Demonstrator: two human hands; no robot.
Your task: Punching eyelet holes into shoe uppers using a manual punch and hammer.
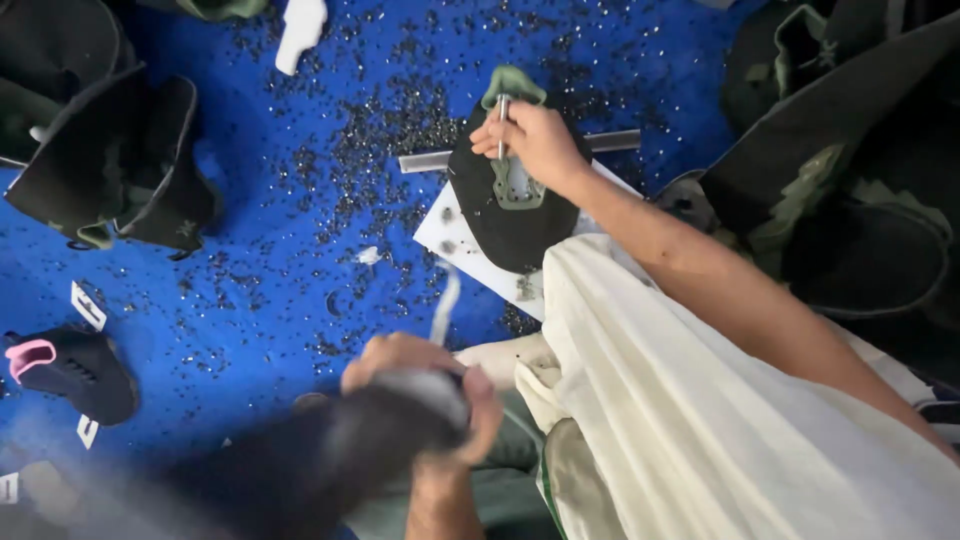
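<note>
The work looks to be mid-punching: the right hand (535,140) is closed around a slim metal punch (503,125), held upright on the grey-green eyelet panel (515,185) of a black shoe upper (510,225). That upper lies flat on a white board (470,250), which rests on the blue floor mat (260,260). The left hand (425,385) is wrapped tight around a dark, heavy striking tool (330,450), motion-blurred, low and well apart from the punch. The next move probably calls for a square blow on the punch's top while its tip stays planted. Small dark punched-out bits (390,120) speckle the mat. More black uppers (110,165) lie at left, 1 with pink lining (60,365). Cream cloth (700,420) covers the lap.
</note>
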